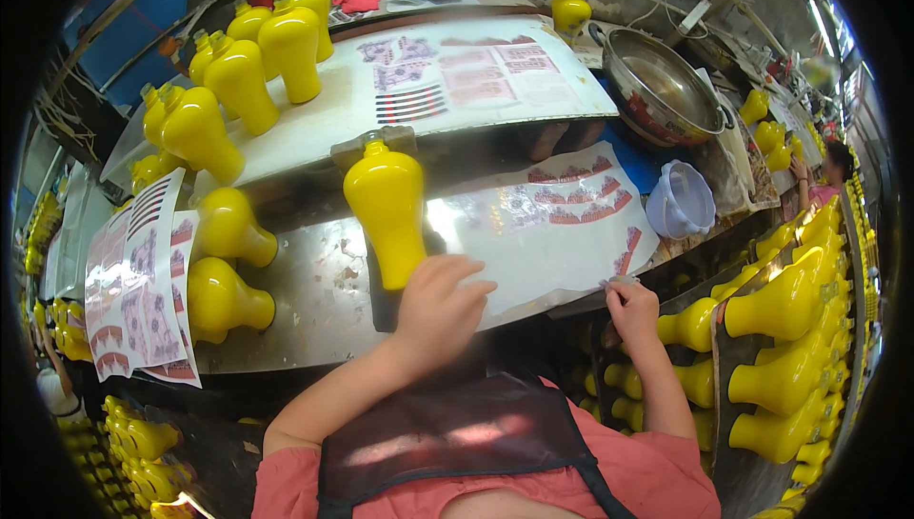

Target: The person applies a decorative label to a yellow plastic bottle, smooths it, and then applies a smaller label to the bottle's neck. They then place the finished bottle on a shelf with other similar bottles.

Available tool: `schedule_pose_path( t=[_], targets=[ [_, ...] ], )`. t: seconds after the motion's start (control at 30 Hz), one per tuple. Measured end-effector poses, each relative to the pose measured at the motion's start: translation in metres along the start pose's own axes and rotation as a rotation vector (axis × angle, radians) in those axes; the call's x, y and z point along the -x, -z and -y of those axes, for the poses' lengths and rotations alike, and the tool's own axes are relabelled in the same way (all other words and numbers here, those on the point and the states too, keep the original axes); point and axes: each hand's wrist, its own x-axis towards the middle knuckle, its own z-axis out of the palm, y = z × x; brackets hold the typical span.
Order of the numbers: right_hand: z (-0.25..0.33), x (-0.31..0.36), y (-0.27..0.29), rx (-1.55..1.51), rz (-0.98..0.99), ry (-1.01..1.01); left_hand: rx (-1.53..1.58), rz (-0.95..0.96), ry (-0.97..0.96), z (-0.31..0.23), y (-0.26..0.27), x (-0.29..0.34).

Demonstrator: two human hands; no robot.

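Note:
A glossy yellow vase-shaped bottle (385, 205) lies in a dark cradle (373, 143) on the metal worktable, its neck away from me. My left hand (438, 311) is beside the bottle's base, fingers stretched and apart; whether it touches the bottle I cannot tell. On the right, my right hand (632, 309) pinches at the near edge of a wet-looking sheet of printed decals (533, 257). Something small and pale shows at those fingertips, too small to name. Red curved decals (581, 195) and faint purple ones lie on the sheet.
Yellow bottles (290, 48) stand on a white raised board (333, 105) holding more decal sheets. Two bottles (228, 295) lie at left by hanging printed sheets (138, 281). A lilac bucket (681, 200) and a large metal basin (666, 81) sit right. Racked bottles (776, 357) line my right side.

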Motion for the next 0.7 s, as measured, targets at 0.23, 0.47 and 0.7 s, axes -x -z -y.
schedule_pose_path(
  t=[0.23, 0.47, 0.7],
  targets=[
    [0.087, -0.032, 0.017, -0.989, 0.172, -0.601, 0.061, -0.012, -0.036, -0.018, -0.003, -0.03],
    [0.178, -0.045, 0.041, -1.186, 0.493, -0.426, -0.096, 0.045, -0.004, -0.038, -0.011, -0.048],
    [0.206, -0.053, 0.032, -0.993, 0.49, -0.044, -0.149, -0.231, -0.028, -0.028, 0.015, -0.043]
  ],
)
